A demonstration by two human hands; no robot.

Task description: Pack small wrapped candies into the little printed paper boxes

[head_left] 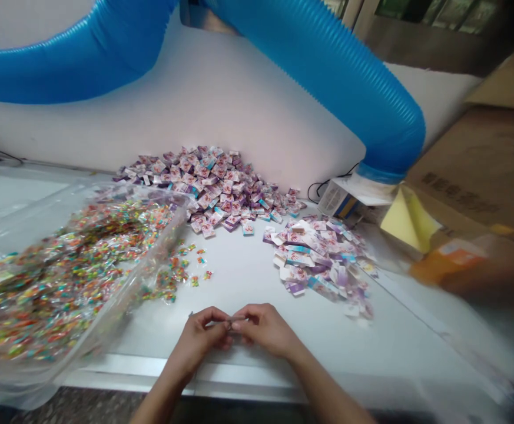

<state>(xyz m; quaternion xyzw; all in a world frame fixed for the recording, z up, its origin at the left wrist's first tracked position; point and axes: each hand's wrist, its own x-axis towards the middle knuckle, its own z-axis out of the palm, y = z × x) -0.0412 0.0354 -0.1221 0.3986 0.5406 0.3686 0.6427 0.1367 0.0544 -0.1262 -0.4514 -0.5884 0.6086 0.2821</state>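
Near the front edge of the white table, my left hand [208, 331] and my right hand [263, 328] meet fingertip to fingertip. Both are closed in a pinch on something small, mostly hidden by the fingers, that I cannot make out. Just beyond my left hand lie several small clear packets of colourful pieces [172, 274]. To the upper right of my right hand is a loose pile of flat-looking small printed boxes [309, 253], white, purple and blue. A larger heap of small printed boxes [216, 182] stands against the wall.
A clear plastic bin [151, 259] full of colourful packets takes up the left side. A blue ribbed hose [327, 70] hangs over the back. Cardboard boxes [481, 171], a yellow paper piece [409, 221] and an orange packet [446, 262] are at the right.
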